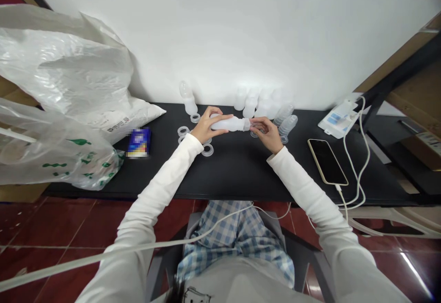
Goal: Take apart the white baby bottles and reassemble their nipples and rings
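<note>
A translucent white baby bottle (230, 122) lies sideways in the air above the black table. My left hand (209, 126) is wrapped round its base end, fingers and thumb on opposite sides. At the other end, my right hand (267, 132) pinches a clear piece at the bottle's collar (246, 124); the fingers partly hide it. Beneath and left of my left hand lie several clear rings (207, 150). Several clear domed caps (288, 124) stand just right of my right hand. A capped bottle (188, 98) stands upright behind my left hand.
Several white bottles (264, 103) stand against the wall. On the left are large plastic bags (62, 64) and a blue packet (138, 143). A phone (328, 161) with a white cable (365, 156) and a clear plastic package (339, 118) lie on the right.
</note>
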Demonstrator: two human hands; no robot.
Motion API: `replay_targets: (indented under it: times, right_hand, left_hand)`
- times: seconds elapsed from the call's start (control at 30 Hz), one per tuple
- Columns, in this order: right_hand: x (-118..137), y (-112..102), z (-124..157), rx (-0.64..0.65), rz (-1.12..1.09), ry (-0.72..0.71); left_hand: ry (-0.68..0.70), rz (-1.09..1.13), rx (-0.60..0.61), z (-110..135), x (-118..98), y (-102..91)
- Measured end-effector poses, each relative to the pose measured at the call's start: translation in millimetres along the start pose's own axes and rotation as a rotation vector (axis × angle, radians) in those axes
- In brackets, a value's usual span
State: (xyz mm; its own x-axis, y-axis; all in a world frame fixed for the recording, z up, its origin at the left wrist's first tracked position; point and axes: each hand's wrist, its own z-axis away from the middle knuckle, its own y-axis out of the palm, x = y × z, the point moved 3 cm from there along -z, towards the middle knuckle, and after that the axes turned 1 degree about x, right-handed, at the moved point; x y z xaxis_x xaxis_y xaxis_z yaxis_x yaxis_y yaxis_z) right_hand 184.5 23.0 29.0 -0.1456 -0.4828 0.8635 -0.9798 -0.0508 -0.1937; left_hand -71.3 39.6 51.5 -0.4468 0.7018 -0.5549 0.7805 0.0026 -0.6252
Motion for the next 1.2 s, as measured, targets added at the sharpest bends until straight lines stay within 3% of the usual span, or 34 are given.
replay_targets:
  times: [0.23, 0.47, 0.7, 0.87, 0.97, 1.07, 1.2]
  right_hand:
    - [8.0, 1.6, 5.4, -0.054, -0.003, -0.071]
    - [19.5, 3.6, 10.6, -0.045, 0.218, -0.248]
    - [16.7, 15.9, 18.3, 0.095, 0.408, -0.369]
    - [12.9, 17.9, 20.2, 0.172, 0.512, -0.381]
    - [12.9, 15.9, 18.1, 0.198, 0.511, -0.38]
    - [11.5, 15.2, 16.6, 0.207, 0.428, -0.355]
    - [6.6, 20.3, 18.4, 0.153, 0.263, -0.205]
  left_hand:
    - [-0.063, 0.084, -0.104, 5.4, -16.4, 8.5]
    - [-0.194, 0.261, -0.1, 5.1, -16.9, 12.1]
    - [-0.61, 0.528, -0.014, 9.5, -1.3, 14.2]
    - [-0.758, 0.658, 0.031, 12.1, 8.3, 22.6]
    - [-0.763, 0.661, -0.026, 11.6, 10.8, 23.2]
    - [-0.679, 0.627, -0.127, 10.3, 6.9, 19.4]
    - [-0.58, 0.59, -0.228, 10.0, -1.8, 14.9]
